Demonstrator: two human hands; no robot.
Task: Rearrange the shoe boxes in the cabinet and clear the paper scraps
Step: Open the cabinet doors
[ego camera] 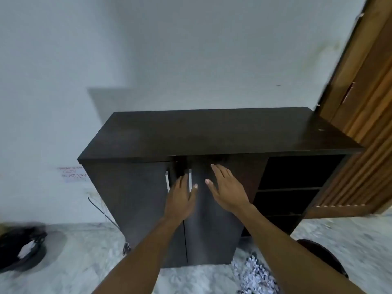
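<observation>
Dark wood cabinet (135,200), doors shut, both hands spread at handles, side shelves (292,187) seemingly bare, paper scraps (256,274) on floor

both arms stretched forward, left hand (180,196) and right hand (226,187) open, fingers loosely spread, palms down

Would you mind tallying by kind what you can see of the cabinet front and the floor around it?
Cabinet doors: 2, both shut
White door handles: 2
Open shelf compartments: 3
Piles of paper scraps on the floor: 1
Dark bins or bags on the floor: 2, one each side
Hands, left and right: 2
Total: 12
</observation>
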